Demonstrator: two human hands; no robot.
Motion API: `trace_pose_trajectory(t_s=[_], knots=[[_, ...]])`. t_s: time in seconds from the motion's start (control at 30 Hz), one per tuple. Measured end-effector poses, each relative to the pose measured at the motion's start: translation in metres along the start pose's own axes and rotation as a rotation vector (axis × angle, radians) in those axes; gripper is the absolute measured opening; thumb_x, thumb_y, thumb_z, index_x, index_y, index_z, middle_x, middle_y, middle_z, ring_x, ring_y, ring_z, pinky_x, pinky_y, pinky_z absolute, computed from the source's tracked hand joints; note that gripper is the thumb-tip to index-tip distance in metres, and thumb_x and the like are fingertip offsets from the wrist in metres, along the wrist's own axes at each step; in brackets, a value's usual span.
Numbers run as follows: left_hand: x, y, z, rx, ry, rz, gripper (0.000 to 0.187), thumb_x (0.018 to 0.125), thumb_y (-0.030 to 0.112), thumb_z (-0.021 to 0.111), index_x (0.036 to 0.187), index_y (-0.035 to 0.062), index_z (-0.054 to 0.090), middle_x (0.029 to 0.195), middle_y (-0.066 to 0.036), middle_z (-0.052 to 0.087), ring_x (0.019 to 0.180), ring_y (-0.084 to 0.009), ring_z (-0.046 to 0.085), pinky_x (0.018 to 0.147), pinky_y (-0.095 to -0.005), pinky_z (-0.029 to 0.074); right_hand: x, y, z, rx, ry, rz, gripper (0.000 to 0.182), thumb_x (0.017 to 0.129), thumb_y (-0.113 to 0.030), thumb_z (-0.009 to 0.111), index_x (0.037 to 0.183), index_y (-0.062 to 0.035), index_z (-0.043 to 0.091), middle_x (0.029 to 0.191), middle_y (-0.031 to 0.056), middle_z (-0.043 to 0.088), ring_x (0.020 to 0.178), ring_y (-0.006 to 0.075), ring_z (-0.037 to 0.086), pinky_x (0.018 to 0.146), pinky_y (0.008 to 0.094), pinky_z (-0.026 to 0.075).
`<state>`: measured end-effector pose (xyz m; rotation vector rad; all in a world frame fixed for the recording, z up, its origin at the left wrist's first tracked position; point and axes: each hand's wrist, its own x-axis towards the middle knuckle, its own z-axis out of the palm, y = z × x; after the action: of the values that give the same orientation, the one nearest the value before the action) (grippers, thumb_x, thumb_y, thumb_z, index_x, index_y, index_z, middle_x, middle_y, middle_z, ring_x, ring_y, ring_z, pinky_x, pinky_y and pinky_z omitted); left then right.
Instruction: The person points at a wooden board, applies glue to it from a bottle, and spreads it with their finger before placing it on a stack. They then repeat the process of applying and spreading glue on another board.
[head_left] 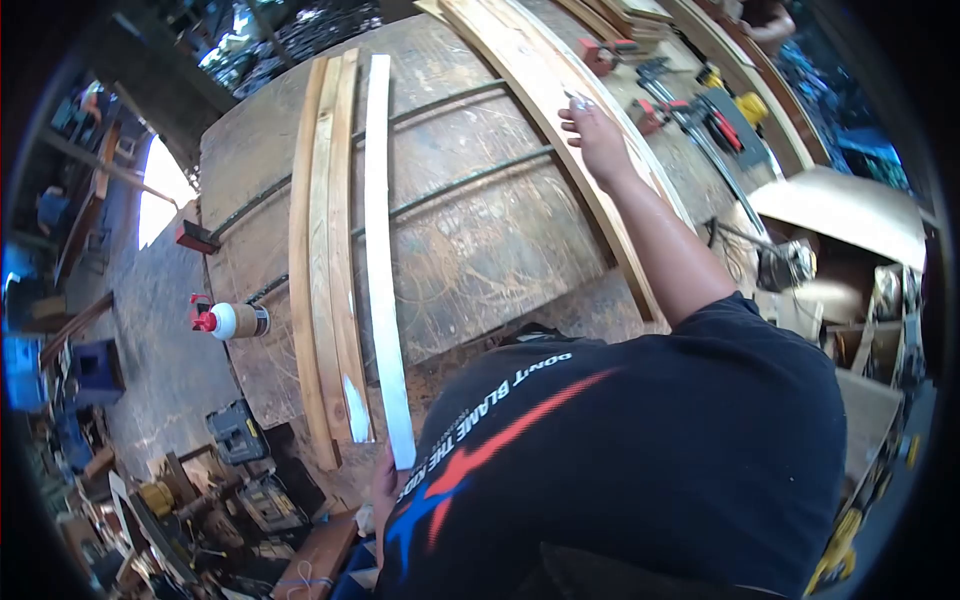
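My left hand is at the near end of a long wooden strip whose upper face looks white. The hand is closed on that end, partly hidden by the strip and my shirt. Just left of it, several bare wooden strips lie side by side, one with a white smear near its end. My right hand is over a wide pale board on the right, its fingers bent but apart. A small glint shows by its fingertips; I cannot make out what it is.
Two dark clamp bars cross the worktable under the strips. A white bottle with a red cap lies at the left edge. Clamps lie at the right. A tool case stands below left. Another person's arm shows top right.
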<state>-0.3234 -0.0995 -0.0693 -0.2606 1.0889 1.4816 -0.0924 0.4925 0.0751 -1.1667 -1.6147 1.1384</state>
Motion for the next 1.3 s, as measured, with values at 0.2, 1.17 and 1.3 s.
trace_pose_trajectory(t_s=[0.2, 1.17, 1.3], knots=[[0.068, 0.003, 0.026, 0.084, -0.565, -0.045, 0.08, 0.097, 0.043, 0.07, 0.157, 0.0124, 0.028, 0.119, -0.01, 0.062, 0.094, -0.0212, 0.066, 0.074, -0.0335, 0.056, -0.12, -0.006, -0.076, -0.31, 0.045, -0.036, 0.059, 0.105, -0.044, 0.057, 0.139, 0.0031, 0.055, 0.124, 0.0161, 0.069, 0.115, 0.0251, 0.065, 0.103, 0.0367, 0.047], [0.197, -0.192, 0.44, 0.764, -0.053, 0.305, 0.065, 0.107, 0.013, 0.055, 0.163, 0.0333, 0.03, 0.096, 0.001, 0.06, 0.063, -0.0076, 0.042, 0.057, -0.0244, 0.041, -0.196, 0.149, -0.499, -0.336, 0.284, -0.01, 0.053, 0.104, -0.034, 0.064, 0.145, -0.0016, 0.054, 0.119, 0.0136, 0.069, 0.109, 0.0199, 0.066, 0.099, 0.0336, 0.05], [0.178, -0.195, 0.454, 0.799, -0.075, 0.285, 0.067, 0.106, 0.012, 0.057, 0.164, 0.0313, 0.03, 0.095, 0.002, 0.06, 0.063, -0.0071, 0.043, 0.056, -0.0234, 0.041, -0.195, 0.161, -0.494, -0.269, 0.238, 0.014, 0.053, 0.104, -0.031, 0.064, 0.149, -0.0062, 0.052, 0.122, 0.0117, 0.066, 0.108, 0.017, 0.063, 0.099, 0.0318, 0.05]])
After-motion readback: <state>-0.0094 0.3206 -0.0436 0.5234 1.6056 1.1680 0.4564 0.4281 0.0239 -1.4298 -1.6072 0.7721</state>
